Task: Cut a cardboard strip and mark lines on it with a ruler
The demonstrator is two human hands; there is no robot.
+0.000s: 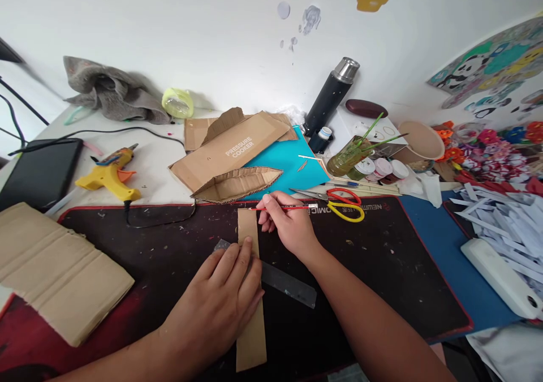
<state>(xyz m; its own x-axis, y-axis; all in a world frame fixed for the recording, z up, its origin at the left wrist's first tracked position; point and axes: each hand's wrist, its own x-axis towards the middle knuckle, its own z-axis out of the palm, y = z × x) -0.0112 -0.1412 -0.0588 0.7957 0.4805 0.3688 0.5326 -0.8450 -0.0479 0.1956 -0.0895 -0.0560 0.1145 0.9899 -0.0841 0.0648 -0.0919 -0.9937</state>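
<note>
A narrow cardboard strip [251, 345] lies lengthwise on the dark mat [365, 252]. My left hand [223, 291] rests on it with fingers spread, pressing down the strip and a clear ruler [288, 284] that crosses it at a slant. In my right hand [288, 220] a red pencil [297, 207] is pinched between thumb and fingers, its tip at the strip's far end. Just beyond the strip sits a boat-shaped cardboard piece [237, 185]. Scissors with red and yellow handles [345, 204] lie right of my right hand.
A yellow glue gun [108, 176] with its cable and a cardboard sheet [63, 274] are on the left. Flat cardboard [229, 150], a black flask [328, 99] and jars [379, 168] stand behind. Paper strips [504, 223] and a white device [498, 277] lie right.
</note>
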